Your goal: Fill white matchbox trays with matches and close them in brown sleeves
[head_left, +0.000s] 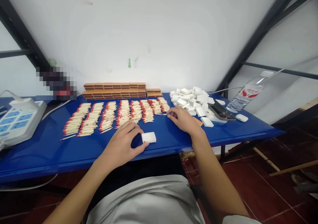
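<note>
My left hand rests on the blue table, its thumb and fingers pinching a small white box by its left end. My right hand lies further right, fingertips closed on a match at the right end of the rows of red-tipped matches. The matches lie in several neat bundles across the middle of the table.
A heap of white boxes sits at the right, beside a dark phone, a white earbud case and a lying water bottle. Brown stacked box sleeves line the wall. A white power strip is at the left.
</note>
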### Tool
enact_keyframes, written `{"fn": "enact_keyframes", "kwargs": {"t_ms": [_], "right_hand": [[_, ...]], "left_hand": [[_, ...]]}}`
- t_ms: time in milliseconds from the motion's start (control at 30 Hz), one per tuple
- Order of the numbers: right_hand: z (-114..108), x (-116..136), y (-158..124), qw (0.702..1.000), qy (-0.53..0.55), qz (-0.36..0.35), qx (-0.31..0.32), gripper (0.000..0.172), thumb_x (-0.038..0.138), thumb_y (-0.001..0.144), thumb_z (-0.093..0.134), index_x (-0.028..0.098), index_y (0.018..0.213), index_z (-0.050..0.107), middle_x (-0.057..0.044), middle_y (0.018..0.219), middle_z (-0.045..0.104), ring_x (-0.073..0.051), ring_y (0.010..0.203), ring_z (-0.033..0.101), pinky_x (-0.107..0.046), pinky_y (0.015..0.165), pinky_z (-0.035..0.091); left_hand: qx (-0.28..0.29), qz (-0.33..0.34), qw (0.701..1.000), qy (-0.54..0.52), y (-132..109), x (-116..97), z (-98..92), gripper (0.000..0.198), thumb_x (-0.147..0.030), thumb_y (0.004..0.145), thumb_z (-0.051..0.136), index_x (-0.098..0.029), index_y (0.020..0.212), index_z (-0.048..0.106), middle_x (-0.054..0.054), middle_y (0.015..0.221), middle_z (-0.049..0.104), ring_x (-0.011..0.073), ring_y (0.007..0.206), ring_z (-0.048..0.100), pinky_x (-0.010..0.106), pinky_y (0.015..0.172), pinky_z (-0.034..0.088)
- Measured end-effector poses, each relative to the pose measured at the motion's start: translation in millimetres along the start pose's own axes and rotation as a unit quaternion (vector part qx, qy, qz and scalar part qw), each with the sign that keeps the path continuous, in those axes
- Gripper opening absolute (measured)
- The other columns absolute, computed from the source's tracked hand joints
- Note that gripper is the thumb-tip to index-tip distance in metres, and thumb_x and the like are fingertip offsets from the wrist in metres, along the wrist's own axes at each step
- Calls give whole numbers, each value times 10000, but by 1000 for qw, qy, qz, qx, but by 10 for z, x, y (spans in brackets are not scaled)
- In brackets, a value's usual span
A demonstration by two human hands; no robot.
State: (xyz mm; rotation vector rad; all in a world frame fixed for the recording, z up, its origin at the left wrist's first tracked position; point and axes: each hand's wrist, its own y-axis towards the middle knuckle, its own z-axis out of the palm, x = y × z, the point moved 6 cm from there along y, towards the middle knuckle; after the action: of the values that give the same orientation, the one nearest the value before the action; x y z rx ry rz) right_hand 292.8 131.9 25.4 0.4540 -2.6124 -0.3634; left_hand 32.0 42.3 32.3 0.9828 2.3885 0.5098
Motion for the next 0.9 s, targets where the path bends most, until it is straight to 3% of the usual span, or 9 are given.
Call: {"fn": "enact_keyframes", "kwargs": {"t_ms": [300, 700, 800, 900], "right_hand": [[13, -10, 7, 1000, 16, -18, -11, 160, 221, 1010, 602, 184, 1038, 756, -67, 924, 636, -220, 831, 595, -346, 794, 442], [93, -36, -18, 999, 8, 25, 28, 163, 259, 1058, 531, 207, 920, 600, -81, 1017, 638, -221, 862, 606, -358, 792, 451], [80, 59, -54, 999, 21, 15, 37, 159, 242, 1068, 503, 210, 938, 589, -82, 1051, 634, -222, 886, 613, -365, 819, 455], [13, 339, -131, 997, 51, -14, 50, 145, 242, 1076, 502, 218, 959, 583, -73, 1066, 641, -223, 917, 614, -361, 824, 459]], "left_hand": [[1, 3, 1000, 3, -4, 2, 9, 193, -382, 991, 728, -222, 1078, 664, 78, 1126, 684, 275, 1095, 652, 461, 1021, 526], [2, -4, 1000, -5, 3, 12, 15, 181, -381, 987, 732, -239, 1078, 667, 70, 1115, 689, 270, 1081, 657, 455, 1013, 533], [1, -7, 1000, -5, 0, 13, 7, 175, -380, 986, 731, -239, 1072, 672, 72, 1114, 692, 276, 1085, 660, 453, 1013, 531], [-1, -9, 1000, 2, -2, 13, 1, 185, -383, 984, 734, -234, 1072, 670, 76, 1117, 694, 282, 1087, 661, 456, 1007, 527]]}}
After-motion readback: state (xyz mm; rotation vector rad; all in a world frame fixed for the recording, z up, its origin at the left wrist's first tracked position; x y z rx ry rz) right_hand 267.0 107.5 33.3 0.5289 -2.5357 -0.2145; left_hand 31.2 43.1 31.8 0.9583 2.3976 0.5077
